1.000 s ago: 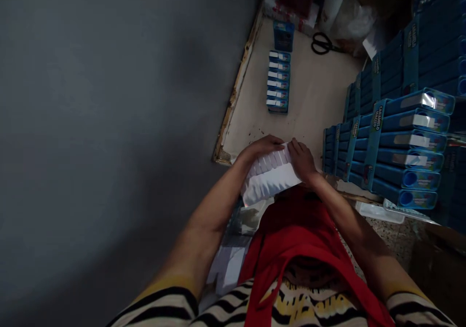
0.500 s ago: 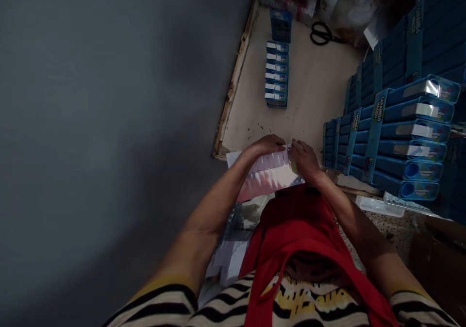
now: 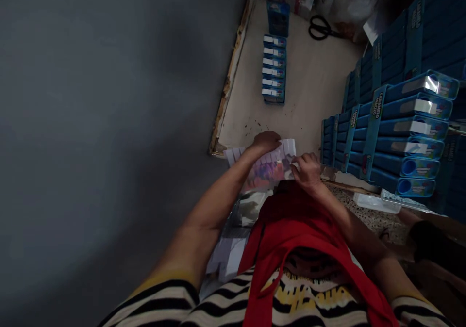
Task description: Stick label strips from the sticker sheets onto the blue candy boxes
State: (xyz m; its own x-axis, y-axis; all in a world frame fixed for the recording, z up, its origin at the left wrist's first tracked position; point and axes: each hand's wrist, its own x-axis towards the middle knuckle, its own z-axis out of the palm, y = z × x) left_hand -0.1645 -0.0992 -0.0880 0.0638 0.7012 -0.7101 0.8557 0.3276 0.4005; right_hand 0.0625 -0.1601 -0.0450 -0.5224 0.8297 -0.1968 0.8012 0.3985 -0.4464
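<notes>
A thin, glossy sheet of labels [image 3: 267, 169] is held in front of the red apron, its upper part pale with rows of short lines and its lower part pinkish and shiny. My left hand [image 3: 267, 141] is closed on the sheet's upper edge. At the sheet's right end my right hand [image 3: 307, 169] pinches the shiny label layer between thumb and fingers. That layer looks lifted and bent there. Beyond the hands, a row of small blue boxes [image 3: 274, 70] with white stickers lies on the pale tabletop [image 3: 306, 84].
Another blue box [image 3: 278, 19] stands behind the row. Black-handled scissors [image 3: 320, 27] lie at the back. High stacks of blue boxes [image 3: 386, 133] line the right side. A grey wall [image 3: 109, 123] fills the left. A clear plastic lid [image 3: 376, 203] rests at lower right.
My right hand has moved down and slightly away from my left, pulling the shiny layer back and baring a white strip at the sheet's right end. Dark shapes have appeared at lower right.
</notes>
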